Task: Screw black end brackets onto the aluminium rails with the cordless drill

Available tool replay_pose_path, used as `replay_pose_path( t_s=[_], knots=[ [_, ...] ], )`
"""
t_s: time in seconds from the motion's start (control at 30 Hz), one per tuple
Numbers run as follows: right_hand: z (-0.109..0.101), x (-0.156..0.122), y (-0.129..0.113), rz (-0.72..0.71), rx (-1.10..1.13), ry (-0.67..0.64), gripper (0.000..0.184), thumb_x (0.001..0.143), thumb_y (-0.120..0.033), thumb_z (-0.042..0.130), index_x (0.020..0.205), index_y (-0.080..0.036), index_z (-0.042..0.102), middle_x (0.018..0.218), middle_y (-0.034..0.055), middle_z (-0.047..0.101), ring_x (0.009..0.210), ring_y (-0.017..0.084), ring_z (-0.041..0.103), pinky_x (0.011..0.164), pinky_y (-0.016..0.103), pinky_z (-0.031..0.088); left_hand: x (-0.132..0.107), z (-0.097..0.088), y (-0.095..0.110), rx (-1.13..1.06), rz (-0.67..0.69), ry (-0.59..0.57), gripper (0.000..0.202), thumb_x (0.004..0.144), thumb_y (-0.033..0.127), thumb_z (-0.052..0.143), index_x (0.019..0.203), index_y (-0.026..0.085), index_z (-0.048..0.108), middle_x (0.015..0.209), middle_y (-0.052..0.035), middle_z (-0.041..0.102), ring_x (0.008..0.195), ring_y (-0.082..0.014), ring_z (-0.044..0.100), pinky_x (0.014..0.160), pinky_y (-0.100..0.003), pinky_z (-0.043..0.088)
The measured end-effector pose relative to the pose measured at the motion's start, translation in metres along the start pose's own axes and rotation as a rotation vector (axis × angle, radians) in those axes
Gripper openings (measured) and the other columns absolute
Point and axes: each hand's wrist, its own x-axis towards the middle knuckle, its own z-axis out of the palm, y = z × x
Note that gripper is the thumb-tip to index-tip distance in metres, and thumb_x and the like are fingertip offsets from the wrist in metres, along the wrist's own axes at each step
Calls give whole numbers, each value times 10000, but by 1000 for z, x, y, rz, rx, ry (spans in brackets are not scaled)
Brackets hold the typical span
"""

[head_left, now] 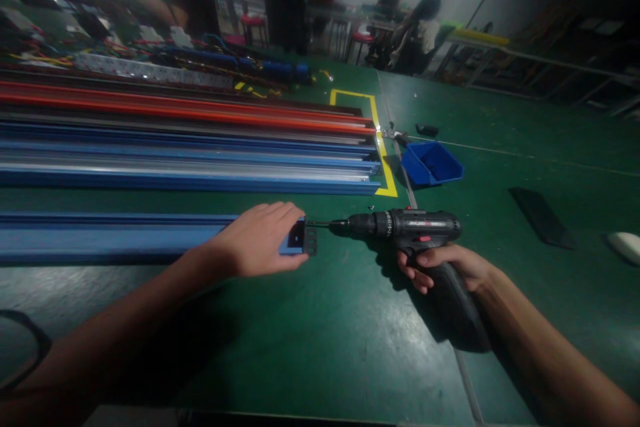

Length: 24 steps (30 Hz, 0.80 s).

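My left hand (265,237) is wrapped over the right end of a long blue metal profile (125,239) lying on the green table. A dark end cap (311,240) sits at that end, partly covered by my fingers. My right hand (445,263) grips a black cordless drill (425,225) by its handle. The drill lies level and points left, and its long bit (323,223) reaches the end cap. Whether the bit's tip sits in a screw is too small to tell. A tiny screw (371,207) lies just above the drill's chuck.
Blue profiles (200,170) and orange profiles (200,107) lie in rows beyond, beside yellow tape (387,167). A blue bin (433,163), pliers (397,136) and a dark flat object (543,217) are on the right. Wires and parts fill the back left; people are in the background.
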Motion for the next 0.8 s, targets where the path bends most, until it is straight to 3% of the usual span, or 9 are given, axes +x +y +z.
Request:
replay_pose_path(
  t_s=[0.8],
  knots=[
    [1,0,-1,-6,-24,7,236,900,-157,703,1109,-48,726,928,101,724,673,115,674,694,269,614,0,-3,3,27,-13,-22,578,892,590,596,1267,151,575,1201,-146,672,1081,-320,650,916,-437,487]
  ],
)
